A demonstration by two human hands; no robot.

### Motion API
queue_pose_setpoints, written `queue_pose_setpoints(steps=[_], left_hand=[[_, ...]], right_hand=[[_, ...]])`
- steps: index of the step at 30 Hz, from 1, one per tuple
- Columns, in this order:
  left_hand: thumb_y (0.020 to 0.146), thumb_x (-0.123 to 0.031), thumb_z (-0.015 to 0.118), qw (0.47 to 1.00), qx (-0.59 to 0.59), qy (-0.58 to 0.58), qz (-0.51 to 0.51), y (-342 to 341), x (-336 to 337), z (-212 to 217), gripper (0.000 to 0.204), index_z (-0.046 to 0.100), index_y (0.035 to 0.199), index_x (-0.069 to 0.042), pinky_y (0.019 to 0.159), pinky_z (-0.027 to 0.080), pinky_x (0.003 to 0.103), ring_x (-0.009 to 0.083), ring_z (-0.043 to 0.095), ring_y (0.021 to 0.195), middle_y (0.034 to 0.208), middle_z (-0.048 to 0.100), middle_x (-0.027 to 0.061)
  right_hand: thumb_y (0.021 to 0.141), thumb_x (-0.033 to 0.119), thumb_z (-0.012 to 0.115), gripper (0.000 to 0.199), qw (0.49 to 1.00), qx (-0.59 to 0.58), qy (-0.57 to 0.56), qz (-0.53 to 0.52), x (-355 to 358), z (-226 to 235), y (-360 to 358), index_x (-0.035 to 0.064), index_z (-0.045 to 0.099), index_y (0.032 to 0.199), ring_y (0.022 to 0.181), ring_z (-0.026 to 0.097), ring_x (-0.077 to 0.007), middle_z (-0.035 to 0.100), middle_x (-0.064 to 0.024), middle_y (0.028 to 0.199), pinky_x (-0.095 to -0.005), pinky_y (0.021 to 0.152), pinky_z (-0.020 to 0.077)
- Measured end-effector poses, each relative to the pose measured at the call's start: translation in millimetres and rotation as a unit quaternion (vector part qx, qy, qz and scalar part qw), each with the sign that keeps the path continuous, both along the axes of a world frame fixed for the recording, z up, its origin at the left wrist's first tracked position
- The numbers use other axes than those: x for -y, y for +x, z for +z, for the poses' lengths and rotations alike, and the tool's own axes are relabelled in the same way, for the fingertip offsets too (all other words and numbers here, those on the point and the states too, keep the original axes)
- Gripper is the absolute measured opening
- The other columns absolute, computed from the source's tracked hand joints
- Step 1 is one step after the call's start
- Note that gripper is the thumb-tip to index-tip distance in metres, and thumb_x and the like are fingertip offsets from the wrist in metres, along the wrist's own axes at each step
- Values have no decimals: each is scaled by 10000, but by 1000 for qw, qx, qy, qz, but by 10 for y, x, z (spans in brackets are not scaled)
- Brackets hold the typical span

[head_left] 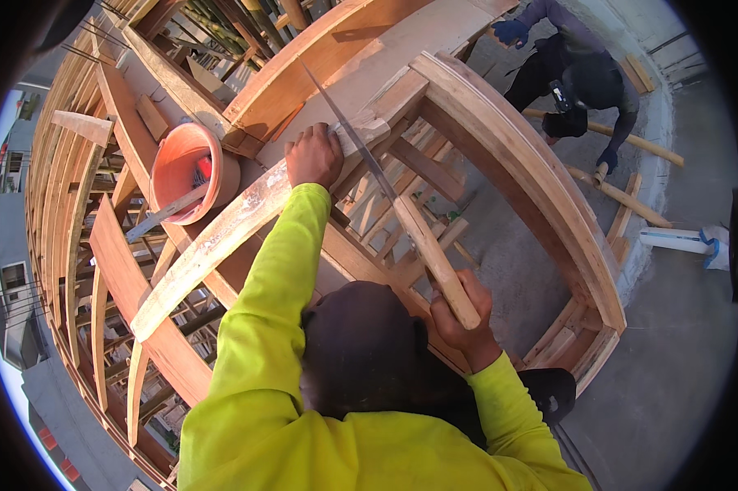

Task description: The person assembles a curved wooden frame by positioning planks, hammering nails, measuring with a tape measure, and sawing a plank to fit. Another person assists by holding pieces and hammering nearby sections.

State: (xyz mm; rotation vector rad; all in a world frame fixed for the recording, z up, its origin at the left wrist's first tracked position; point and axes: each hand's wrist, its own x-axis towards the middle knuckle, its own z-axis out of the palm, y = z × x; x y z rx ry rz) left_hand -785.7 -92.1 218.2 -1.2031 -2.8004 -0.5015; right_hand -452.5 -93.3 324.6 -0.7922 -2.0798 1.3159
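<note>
A long pale wooden plank [217,237], whitened in patches, lies slantwise across the framework. My left hand [314,154] is closed over its upper part, with the fingers wrapped round the edge. My right hand [464,317] grips the lower end of the long, straight wooden handle of a hand saw [424,245]. The saw's thin blade points up and away to the left, crossing the plank's far end just right of my left hand. Whether the teeth have cut into the wood cannot be made out. A dark rounded shape [361,352] fills the space between my arms.
An orange bucket [186,172] with tools inside stands left of the plank. Curved wooden ribs [70,245] fill the left side. A curved timber frame [532,155] surrounds an opening on the right. Beyond it, a gloved co-worker [586,78] bends over wooden poles on concrete.
</note>
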Motion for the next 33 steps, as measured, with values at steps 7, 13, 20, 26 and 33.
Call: queue_pose_setpoints(steps=[7,13,20,26,33], left_hand=[[986,-296,495,1000,15,-12,5,-36,4,12,282,646,1035,-62,884,473,492,344,681,994,1018,716,163],[981,-293,502,1000,-1,-10,1,12,30,-31,279,648,1042,-63,880,476,496,348,684,990,1010,719,157],[980,-296,503,1000,12,12,-4,-22,23,16,277,644,1038,-64,885,468,499,353,682,998,1016,716,168],[973,-286,508,1000,-4,-3,5,-21,16,-79,263,641,1020,-64,893,466,486,349,683,1005,1018,716,170],[984,-298,499,1000,26,-3,3,-29,13,-2,288,655,1069,-72,909,457,514,347,685,1017,1030,718,173]], right_hand=[[777,4,662,174,999,37,-10,-20,172,38,277,8,592,936,614,669,-236,608,-142,701,-343,586,526],[779,-7,653,152,998,-13,61,25,2,50,169,-8,615,927,603,653,-199,641,-112,726,-314,585,521],[776,-27,649,126,1000,18,-11,-10,63,-68,154,-3,598,888,588,648,-214,608,-119,696,-320,573,512],[757,-6,643,147,997,40,54,33,-2,216,305,-7,617,902,558,629,-229,617,-133,692,-329,558,516],[802,3,657,123,999,-17,-25,26,-136,-70,-193,16,601,911,560,625,-236,611,-135,701,-338,540,498]])
